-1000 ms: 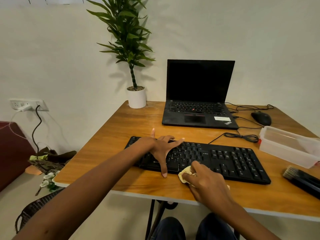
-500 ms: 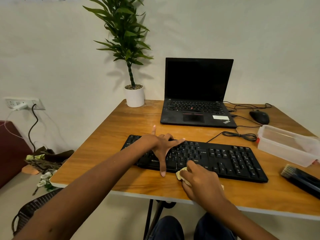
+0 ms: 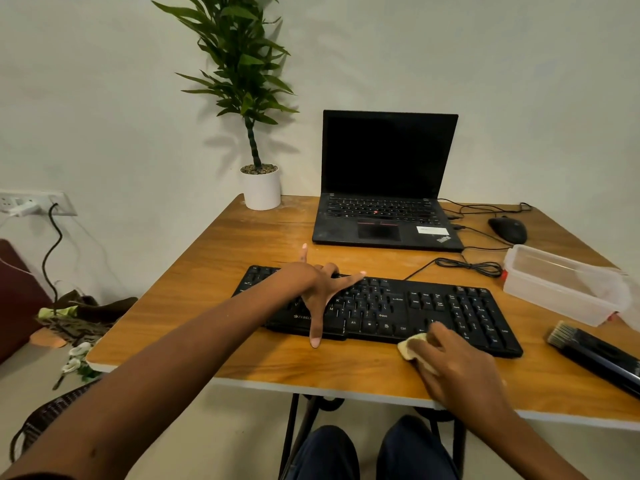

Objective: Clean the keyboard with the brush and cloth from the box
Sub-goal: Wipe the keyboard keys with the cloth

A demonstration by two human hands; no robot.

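Head view: we find the left grip (image 3: 317,289) spread flat, bracing the keyboard (image 3: 450,306) on the table (image 3: 242,258). The right grip (image 3: 460,365) pinches the cloth (image 3: 412,348) against the keyboard's front edge. Risk, in our judgement: a hard wipe could snag keycaps or skid the keyboard if bracing slackens.

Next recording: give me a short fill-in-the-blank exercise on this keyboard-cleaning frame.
1. The right hand presses a pale ____ against the keyboard's near edge.
2. The left hand lies spread on the keyboard's ____ half.
3. The brush lies on the table, nearer the person than the clear ____.
Missing words: cloth; left; box.
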